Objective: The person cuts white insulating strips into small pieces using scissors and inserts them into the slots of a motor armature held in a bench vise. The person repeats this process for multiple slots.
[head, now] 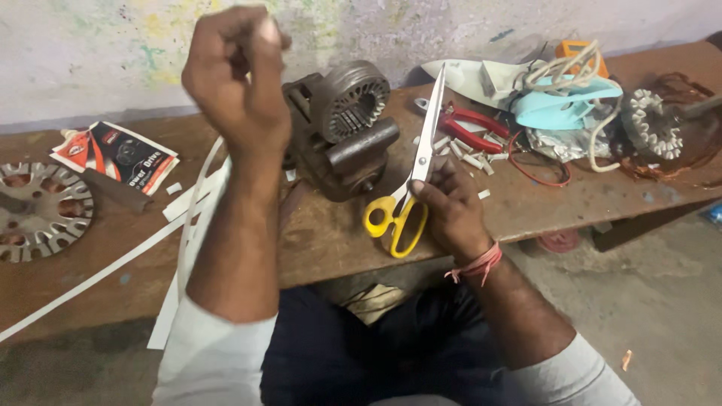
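Observation:
My left hand (237, 75) is raised above the wooden bench (323, 233), fingers pinched on a small white piece that is blurred. A long white strip (197, 197) hangs down beside my left forearm. My right hand (451, 207) grips yellow-handled scissors (410, 188) near the pivot, blades pointing up and away, handles hanging toward me. A dark metal vise clamping a round motor stator (350, 128) stands on the bench between my hands.
Short white cut pieces (470, 154) lie by red-handled pliers (470, 128). A light blue iron with coiled cord (564, 101) and another wound stator (650, 124) sit at right. A slotted metal disc (37, 210) and a printed packet (120, 154) lie at left.

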